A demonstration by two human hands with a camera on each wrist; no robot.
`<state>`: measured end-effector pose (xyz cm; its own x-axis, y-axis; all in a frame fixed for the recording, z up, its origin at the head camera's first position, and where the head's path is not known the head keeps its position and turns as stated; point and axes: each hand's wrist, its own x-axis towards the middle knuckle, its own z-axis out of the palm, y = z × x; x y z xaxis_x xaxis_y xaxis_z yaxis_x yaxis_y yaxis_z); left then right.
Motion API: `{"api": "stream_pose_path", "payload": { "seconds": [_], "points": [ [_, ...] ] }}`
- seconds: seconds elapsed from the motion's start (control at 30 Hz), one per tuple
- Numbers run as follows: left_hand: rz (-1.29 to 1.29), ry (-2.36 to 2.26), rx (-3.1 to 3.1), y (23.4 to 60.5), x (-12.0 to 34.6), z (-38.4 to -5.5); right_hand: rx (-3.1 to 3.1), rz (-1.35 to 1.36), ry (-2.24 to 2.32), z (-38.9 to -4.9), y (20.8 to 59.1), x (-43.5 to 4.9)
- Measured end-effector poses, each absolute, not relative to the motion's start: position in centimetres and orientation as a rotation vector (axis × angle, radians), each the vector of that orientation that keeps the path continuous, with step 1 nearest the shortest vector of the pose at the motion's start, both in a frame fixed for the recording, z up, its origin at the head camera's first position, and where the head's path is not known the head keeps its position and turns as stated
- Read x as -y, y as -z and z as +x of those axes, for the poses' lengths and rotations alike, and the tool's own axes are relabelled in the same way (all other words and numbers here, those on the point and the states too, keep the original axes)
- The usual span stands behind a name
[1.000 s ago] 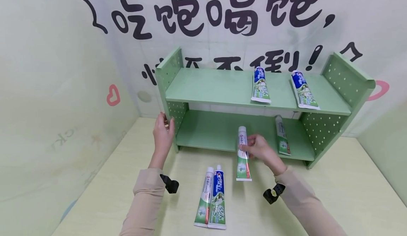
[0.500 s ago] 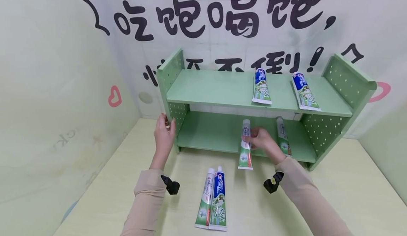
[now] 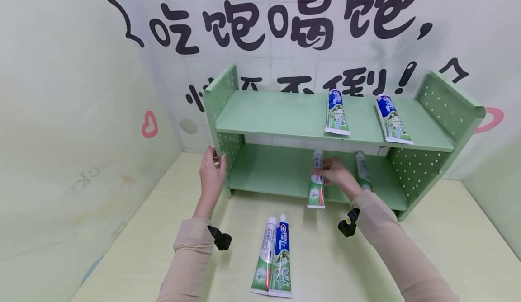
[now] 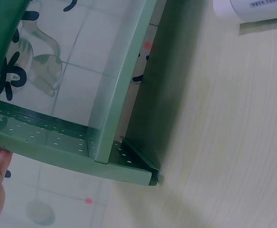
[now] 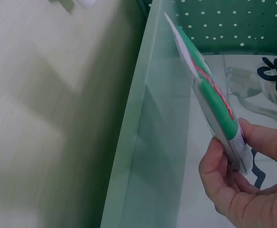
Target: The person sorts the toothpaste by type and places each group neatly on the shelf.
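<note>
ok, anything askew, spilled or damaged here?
Nothing stands out: no spill or damage shows. The green rack stands upright, the right hand grips a toothpaste tube, and two tubes lie together on the table.

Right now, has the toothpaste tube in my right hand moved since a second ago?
Yes. Against the lower shelf in the head view, the toothpaste tube in your right hand has moved farther back.

Creased beige left sleeve (image 3: 188,259) before the left end of the green shelf (image 3: 281,112), matching right sleeve (image 3: 400,243) before its right half, angular black left wrist camera (image 3: 221,238), black right wrist camera (image 3: 347,228) that bore a yellowish spot (image 3: 348,219)
</note>
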<state>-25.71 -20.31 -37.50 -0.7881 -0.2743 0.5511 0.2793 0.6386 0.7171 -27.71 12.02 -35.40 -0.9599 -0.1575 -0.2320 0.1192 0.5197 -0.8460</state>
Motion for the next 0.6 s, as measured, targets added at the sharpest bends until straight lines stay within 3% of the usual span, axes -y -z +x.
{"api": "stream_pose_path", "payload": {
  "seconds": [0.6],
  "points": [
    [0.002, 1.109, 2.224, 37.3, 20.3, -25.5, -2.515, 0.054, 1.442, -29.6, 36.7, -12.1]
  ]
}}
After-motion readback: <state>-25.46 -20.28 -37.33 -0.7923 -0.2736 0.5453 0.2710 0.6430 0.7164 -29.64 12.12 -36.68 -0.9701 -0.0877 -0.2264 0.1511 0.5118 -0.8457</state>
